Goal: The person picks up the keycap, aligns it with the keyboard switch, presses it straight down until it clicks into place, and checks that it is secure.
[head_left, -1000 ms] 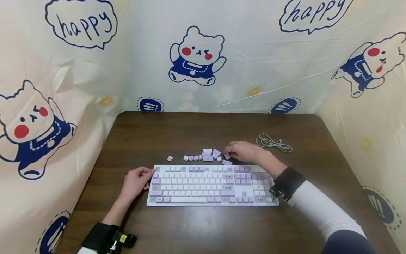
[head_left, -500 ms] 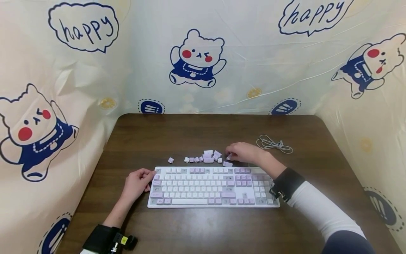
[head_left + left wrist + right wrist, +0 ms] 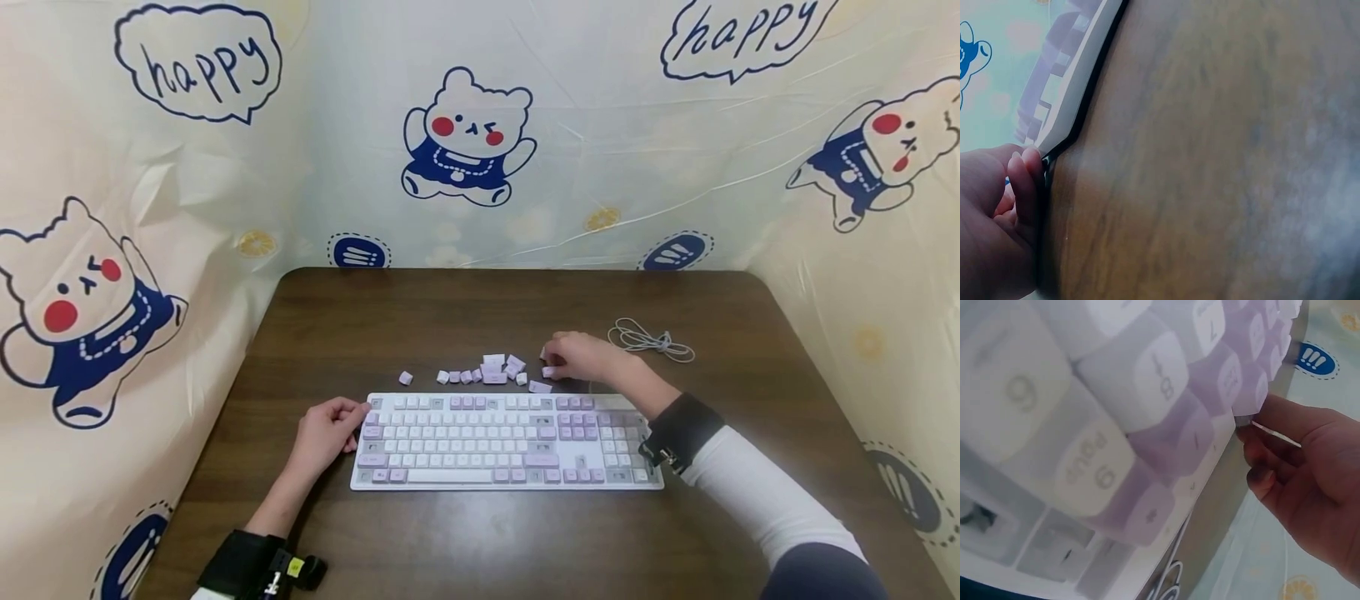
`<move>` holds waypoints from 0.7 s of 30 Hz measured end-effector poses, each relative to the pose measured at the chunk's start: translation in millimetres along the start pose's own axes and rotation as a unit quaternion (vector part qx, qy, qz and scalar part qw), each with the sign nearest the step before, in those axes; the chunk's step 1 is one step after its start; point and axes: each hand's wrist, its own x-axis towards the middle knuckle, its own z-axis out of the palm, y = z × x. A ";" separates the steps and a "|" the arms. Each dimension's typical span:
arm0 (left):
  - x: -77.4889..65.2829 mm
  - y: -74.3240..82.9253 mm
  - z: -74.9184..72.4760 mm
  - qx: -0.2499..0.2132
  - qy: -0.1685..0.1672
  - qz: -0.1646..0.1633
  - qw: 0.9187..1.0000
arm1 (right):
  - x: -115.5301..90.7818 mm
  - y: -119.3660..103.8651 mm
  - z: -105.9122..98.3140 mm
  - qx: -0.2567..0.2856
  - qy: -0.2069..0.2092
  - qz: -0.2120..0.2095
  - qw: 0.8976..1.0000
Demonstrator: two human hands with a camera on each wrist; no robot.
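A white and lavender keyboard [image 3: 465, 476] lies across the table, with several key positions bare of keycaps. My left hand [image 3: 324, 433] holds its far left corner; in the left wrist view, the thumb and fingers [image 3: 1018, 178] meet at that corner. Behind the keyboard, my right hand [image 3: 581, 357] pinches a small lavender keycap [image 3: 548, 372] with curled fingers. The right wrist view shows that hand [image 3: 1310, 462] beyond the keyboard's far edge, the held keycap mostly hidden. Several loose keycaps [image 3: 494, 378] lie in a row and small pile left of it.
A bundled grey cable [image 3: 649, 340] lies behind and right of the right hand. One lone keycap [image 3: 406, 378] sits at the left of the row, and a wider keycap [image 3: 540, 387] lies close to the keyboard's back edge. A printed curtain [image 3: 562, 225] surrounds the table.
My right hand has shifted slightly right, and the keycap at its fingertips has moved right with it, away from the pile. My left hand stays at the keyboard corner.
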 end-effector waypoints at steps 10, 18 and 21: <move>1.7 -3.3 -0.1 0.012 -0.001 0.009 1.000 | -33.6 9.9 -0.3 0.071 0.036 0.025 0.997; 2.3 -2.3 0.8 0.011 0.002 0.013 1.000 | -89.3 8.2 6.0 0.123 0.070 0.105 0.984; 2.0 -2.6 1.5 0.015 0.000 0.012 1.000 | -107.2 8.2 11.8 0.146 0.078 0.135 0.977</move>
